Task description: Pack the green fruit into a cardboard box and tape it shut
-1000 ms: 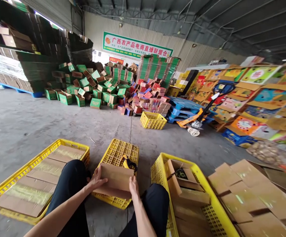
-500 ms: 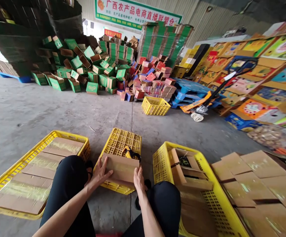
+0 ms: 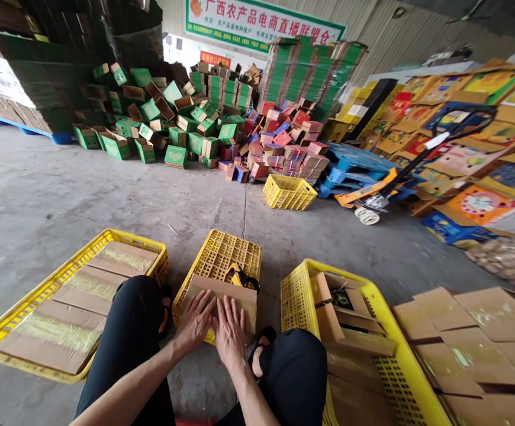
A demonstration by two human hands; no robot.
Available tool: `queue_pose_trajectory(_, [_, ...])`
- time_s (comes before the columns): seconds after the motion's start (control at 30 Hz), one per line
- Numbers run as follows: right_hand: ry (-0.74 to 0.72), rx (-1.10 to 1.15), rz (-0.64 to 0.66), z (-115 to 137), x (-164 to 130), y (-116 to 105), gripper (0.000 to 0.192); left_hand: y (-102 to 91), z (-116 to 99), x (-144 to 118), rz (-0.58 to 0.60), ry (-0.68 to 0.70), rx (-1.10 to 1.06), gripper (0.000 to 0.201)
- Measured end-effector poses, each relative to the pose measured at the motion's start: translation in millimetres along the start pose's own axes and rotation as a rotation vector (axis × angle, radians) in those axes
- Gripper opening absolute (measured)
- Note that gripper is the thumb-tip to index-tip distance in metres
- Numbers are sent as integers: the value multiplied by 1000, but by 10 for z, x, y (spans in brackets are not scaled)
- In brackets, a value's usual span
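Between my knees, a brown cardboard box (image 3: 246, 302) rests on an upturned yellow crate (image 3: 226, 251). Both palms lie on the box's near side and top: my left hand (image 3: 196, 319) toward the left part, my right hand (image 3: 229, 325) beside it, thumbs nearly touching. The fingers of each are stretched out flat. Just behind the box, on the crate, lies a yellow and black tape dispenser (image 3: 241, 276), its lower part hidden by the box.
To the left, a yellow crate (image 3: 162, 260) holds several taped boxes. On the right, another yellow crate (image 3: 295, 302) contains boxes, one with open flaps. More cardboard boxes (image 3: 483, 313) sit farther right. A pallet jack (image 3: 373, 201) and a yellow basket (image 3: 289, 194) stand ahead.
My hands have moved from the box's two ends to its middle and now lie flat side by side. The view has turned slightly left.
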State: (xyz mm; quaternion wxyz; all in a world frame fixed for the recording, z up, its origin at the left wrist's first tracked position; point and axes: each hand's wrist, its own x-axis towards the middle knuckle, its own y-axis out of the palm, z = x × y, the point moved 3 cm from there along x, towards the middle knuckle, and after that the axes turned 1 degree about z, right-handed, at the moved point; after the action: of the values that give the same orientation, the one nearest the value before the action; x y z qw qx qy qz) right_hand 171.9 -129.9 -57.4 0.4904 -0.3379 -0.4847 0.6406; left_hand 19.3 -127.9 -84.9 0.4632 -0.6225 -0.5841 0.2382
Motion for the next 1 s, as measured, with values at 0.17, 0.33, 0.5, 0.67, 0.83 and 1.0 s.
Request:
queue_pose_trajectory(0.17, [47, -42, 33, -72, -8, -20, 58, -53, 36, 10, 7, -29, -12, 53])
queue_pose_trajectory(0.33, [263, -93, -11, -330, -44, -139, 61, -88, 200, 31, -48, -179, 30, 66])
queue_pose_trajectory(0.5, [329, -67, -47, -512, -83, -124, 65, -68, 275, 41, -60, -254, 24, 75])
queue_pose_trajectory(0.67, [252, -37, -88, -567, -93, -26, 76, -12, 262, 41, -81, -207, -27, 80])
queue_pose_trajectory(0.83, [113, -65, -48, -680, -155, 29, 107, -6, 306, 20, -31, -169, -46, 101])
queue_pose_trajectory(1.0, [113, -101, -72, -758, -149, 57, 100, -62, 305, 27, -16, -174, -71, 104])
